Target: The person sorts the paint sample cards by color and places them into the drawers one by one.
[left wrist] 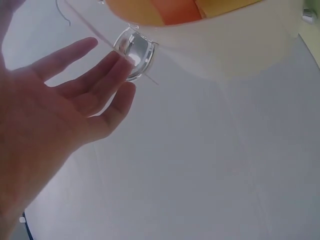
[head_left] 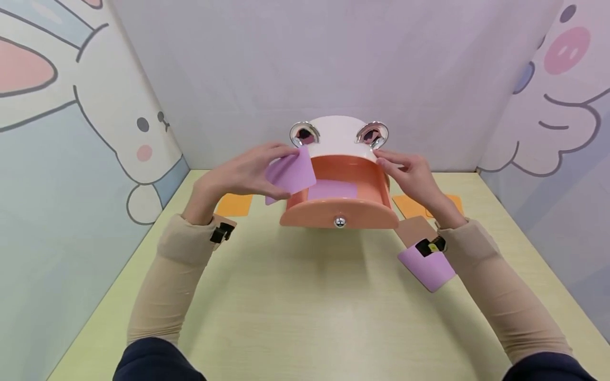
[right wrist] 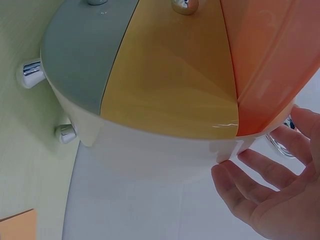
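A white cabinet with two silver ring shapes on top has its orange top drawer pulled out. Inside the drawer lies a purple card. At the drawer's left side my left hand holds another purple card between thumb and fingers, tilted. My right hand touches the cabinet's upper right edge with its fingertips. In the right wrist view, the fingers of the right hand rest along the white side, beside the yellow drawer and the grey drawer, both closed.
An orange card lies left of the cabinet, with a tan card by the left wrist. On the right are orange cards, a tan card and a purple card. Walls stand behind and at both sides.
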Demonstrator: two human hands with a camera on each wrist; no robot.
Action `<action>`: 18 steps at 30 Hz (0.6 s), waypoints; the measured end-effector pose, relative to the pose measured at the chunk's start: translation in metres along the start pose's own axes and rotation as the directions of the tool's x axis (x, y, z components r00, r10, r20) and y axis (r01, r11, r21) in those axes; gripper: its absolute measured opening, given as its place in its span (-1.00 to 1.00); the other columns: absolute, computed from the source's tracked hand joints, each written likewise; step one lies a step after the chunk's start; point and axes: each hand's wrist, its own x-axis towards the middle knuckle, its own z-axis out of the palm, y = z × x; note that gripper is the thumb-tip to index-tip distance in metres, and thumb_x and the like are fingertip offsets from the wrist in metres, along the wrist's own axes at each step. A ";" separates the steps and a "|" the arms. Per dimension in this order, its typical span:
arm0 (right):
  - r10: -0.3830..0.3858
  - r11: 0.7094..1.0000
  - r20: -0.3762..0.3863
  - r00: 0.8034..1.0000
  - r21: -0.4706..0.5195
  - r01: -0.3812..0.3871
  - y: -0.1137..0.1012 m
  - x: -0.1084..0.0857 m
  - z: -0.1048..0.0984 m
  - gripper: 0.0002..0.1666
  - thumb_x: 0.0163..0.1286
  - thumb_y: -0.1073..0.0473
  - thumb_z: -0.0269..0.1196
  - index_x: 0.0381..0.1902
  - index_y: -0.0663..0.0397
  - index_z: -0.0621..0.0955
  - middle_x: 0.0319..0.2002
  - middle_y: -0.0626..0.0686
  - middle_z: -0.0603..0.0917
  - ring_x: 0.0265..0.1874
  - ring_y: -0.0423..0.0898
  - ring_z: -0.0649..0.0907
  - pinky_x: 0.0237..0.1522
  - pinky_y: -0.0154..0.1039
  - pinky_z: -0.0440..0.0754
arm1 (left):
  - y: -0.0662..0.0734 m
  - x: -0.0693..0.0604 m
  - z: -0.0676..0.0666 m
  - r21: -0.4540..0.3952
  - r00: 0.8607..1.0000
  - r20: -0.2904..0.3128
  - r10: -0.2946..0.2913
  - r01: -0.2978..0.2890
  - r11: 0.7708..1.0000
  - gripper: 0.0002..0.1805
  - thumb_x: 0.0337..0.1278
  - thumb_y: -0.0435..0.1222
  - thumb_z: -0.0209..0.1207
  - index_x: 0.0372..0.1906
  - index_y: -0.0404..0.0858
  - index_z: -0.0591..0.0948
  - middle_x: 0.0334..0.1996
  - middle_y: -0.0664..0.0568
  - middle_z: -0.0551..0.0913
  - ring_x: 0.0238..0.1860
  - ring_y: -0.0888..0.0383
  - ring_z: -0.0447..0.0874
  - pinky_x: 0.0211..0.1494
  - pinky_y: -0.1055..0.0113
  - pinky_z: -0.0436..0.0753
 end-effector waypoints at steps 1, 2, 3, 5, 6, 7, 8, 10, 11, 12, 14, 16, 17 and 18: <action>0.002 1.000 -0.001 1.000 0.000 -0.002 0.000 0.000 0.000 -0.58 0.43 0.04 0.17 0.21 -0.09 0.57 0.22 0.08 0.59 0.24 0.05 0.55 -0.09 -0.62 0.56 | 0.001 0.002 0.000 0.002 1.000 0.001 0.004 -0.004 1.000 -0.11 -0.11 -0.06 0.40 0.40 -0.15 0.33 0.30 -0.06 0.37 0.18 0.02 0.39 0.10 0.10 0.61; 0.002 1.000 -0.001 1.000 -0.001 -0.002 0.000 0.000 0.000 -0.58 0.43 0.04 0.17 0.21 -0.09 0.57 0.22 0.08 0.59 0.23 0.05 0.55 -0.09 -0.62 0.56 | 0.003 0.004 0.000 -0.002 1.000 0.003 0.007 -0.007 1.000 -0.12 -0.11 -0.06 0.40 0.40 -0.15 0.34 0.30 -0.07 0.37 0.17 0.01 0.39 0.09 0.10 0.61; 0.003 1.000 -0.002 1.000 -0.002 -0.003 0.000 0.000 0.001 -0.58 0.43 0.03 0.17 0.21 -0.09 0.57 0.22 0.08 0.59 0.23 0.05 0.55 -0.09 -0.62 0.56 | 0.005 0.006 0.000 -0.006 1.000 0.005 0.013 -0.013 1.000 -0.13 -0.10 -0.07 0.40 0.39 -0.15 0.34 0.29 -0.08 0.37 0.16 0.00 0.40 0.08 0.10 0.62; 0.003 1.000 -0.003 1.000 -0.002 -0.003 0.000 0.000 0.001 -0.58 0.43 0.03 0.17 0.21 -0.09 0.57 0.22 0.07 0.59 0.23 0.04 0.56 -0.09 -0.61 0.57 | 0.006 0.010 0.000 -0.012 1.000 0.005 0.023 -0.023 1.000 -0.13 -0.10 -0.07 0.39 0.39 -0.15 0.34 0.29 -0.08 0.37 0.14 0.00 0.41 0.06 0.12 0.63; 0.003 1.000 -0.001 1.000 -0.002 -0.003 0.000 0.001 0.001 -0.58 0.43 0.03 0.17 0.21 -0.08 0.57 0.22 0.07 0.59 0.23 0.04 0.56 -0.09 -0.60 0.57 | 0.008 0.012 0.000 -0.015 1.000 0.005 0.026 -0.026 1.000 -0.13 -0.10 -0.08 0.39 0.39 -0.15 0.34 0.29 -0.08 0.37 0.13 0.01 0.41 0.05 0.13 0.63; 0.002 1.000 0.000 1.000 -0.002 -0.002 0.000 0.001 0.001 -0.58 0.43 0.03 0.17 0.21 -0.08 0.57 0.22 0.07 0.59 0.23 0.04 0.56 -0.08 -0.59 0.57 | 0.009 0.013 0.000 -0.017 0.999 0.006 0.032 -0.032 0.999 -0.14 -0.10 -0.08 0.39 0.39 -0.15 0.34 0.30 -0.07 0.36 0.14 0.01 0.41 0.05 0.14 0.63; 0.003 1.000 0.002 1.000 -0.003 -0.003 0.000 0.001 0.001 -0.58 0.43 0.02 0.17 0.21 -0.08 0.57 0.22 0.07 0.59 0.23 0.04 0.56 -0.08 -0.58 0.58 | 0.010 0.015 0.001 -0.023 0.999 0.006 0.038 -0.038 0.999 -0.14 -0.11 -0.08 0.38 0.39 -0.14 0.34 0.30 -0.07 0.37 0.13 0.02 0.41 0.05 0.14 0.63; 0.006 1.000 0.005 1.000 -0.008 -0.006 0.000 0.001 0.000 -0.57 0.43 0.02 0.16 0.22 -0.09 0.56 0.22 0.06 0.58 0.24 0.04 0.56 -0.06 -0.55 0.59 | 0.013 0.019 0.001 -0.025 0.999 0.004 0.045 -0.045 0.999 -0.14 -0.12 -0.08 0.38 0.39 -0.11 0.35 0.31 -0.04 0.37 0.12 0.05 0.42 0.03 0.17 0.63; 0.008 1.000 0.007 1.000 -0.008 -0.008 0.000 0.001 0.000 -0.57 0.43 0.01 0.16 0.22 -0.09 0.56 0.23 0.06 0.58 0.24 0.05 0.55 -0.05 -0.53 0.59 | 0.014 0.022 0.002 -0.020 0.999 0.005 0.048 -0.048 0.999 -0.15 -0.12 -0.07 0.38 0.38 -0.10 0.35 0.30 -0.02 0.38 0.12 0.06 0.41 0.04 0.18 0.62; 0.010 1.000 0.008 1.000 -0.010 -0.010 0.000 0.001 0.000 -0.57 0.44 0.01 0.16 0.22 -0.09 0.56 0.23 0.07 0.58 0.24 0.05 0.55 -0.04 -0.50 0.60 | 0.016 0.024 0.002 -0.015 0.999 0.006 0.054 -0.054 0.998 -0.15 -0.13 -0.06 0.37 0.38 -0.09 0.36 0.31 0.00 0.38 0.13 0.08 0.41 0.06 0.19 0.60; 0.014 1.000 0.007 1.000 -0.014 -0.014 0.000 0.001 -0.001 -0.57 0.44 0.02 0.16 0.22 -0.09 0.56 0.23 0.07 0.58 0.24 0.05 0.55 -0.01 -0.44 0.61 | 0.019 0.029 0.003 -0.003 0.998 0.007 0.068 -0.068 0.998 -0.16 -0.13 -0.04 0.37 0.37 -0.08 0.37 0.28 0.02 0.40 0.13 0.11 0.40 0.08 0.21 0.57; 0.016 1.000 0.007 1.000 -0.019 -0.016 0.000 0.001 -0.001 -0.57 0.43 0.01 0.16 0.22 -0.11 0.56 0.23 0.06 0.58 0.24 0.04 0.55 0.01 -0.39 0.62 | 0.023 0.034 0.004 0.014 0.997 0.007 0.083 -0.083 0.996 -0.16 -0.13 -0.02 0.37 0.36 -0.07 0.37 0.27 0.04 0.40 0.13 0.12 0.39 0.12 0.21 0.55; 0.017 1.000 0.006 1.000 -0.020 -0.017 0.000 0.001 -0.002 -0.57 0.43 0.01 0.16 0.22 -0.11 0.56 0.23 0.06 0.58 0.24 0.04 0.55 0.01 -0.38 0.62 | 0.024 0.036 0.005 0.017 0.996 0.010 0.089 -0.090 0.996 -0.16 -0.13 -0.01 0.37 0.36 -0.08 0.37 0.27 0.03 0.40 0.14 0.12 0.39 0.14 0.21 0.53; 0.017 1.000 0.005 1.000 -0.024 -0.017 0.001 0.001 -0.002 -0.57 0.43 0.01 0.16 0.22 -0.11 0.56 0.23 0.05 0.58 0.23 0.03 0.56 0.01 -0.37 0.62 | 0.026 0.038 0.005 0.020 0.995 0.011 0.095 -0.096 0.995 -0.15 -0.14 0.00 0.37 0.36 -0.08 0.37 0.28 0.03 0.40 0.15 0.12 0.38 0.15 0.20 0.52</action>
